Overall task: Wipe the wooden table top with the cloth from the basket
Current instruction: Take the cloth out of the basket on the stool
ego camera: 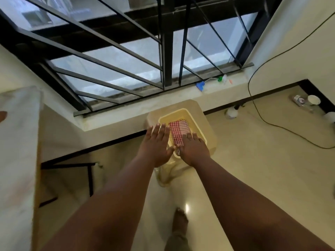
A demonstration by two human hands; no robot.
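Note:
A folded red-and-white checked cloth [179, 130] lies in a cream plastic basket [181, 113], which stands on a cream plastic stool [208, 131] below the window. My left hand [155, 144] reaches out flat over the basket's left edge, fingers straight. My right hand [194, 149] hovers over the near end of the cloth, fingers straight, and it hides that end. Neither hand grips anything. A table top [18, 142] shows at the far left, pale and blurred.
A barred window [163, 51] and its sill [208, 87] with small items lie ahead. A black cable [272, 122] runs across the floor to the right, near cups [313, 100] by the wall. My foot [179, 220] stands on the glossy floor.

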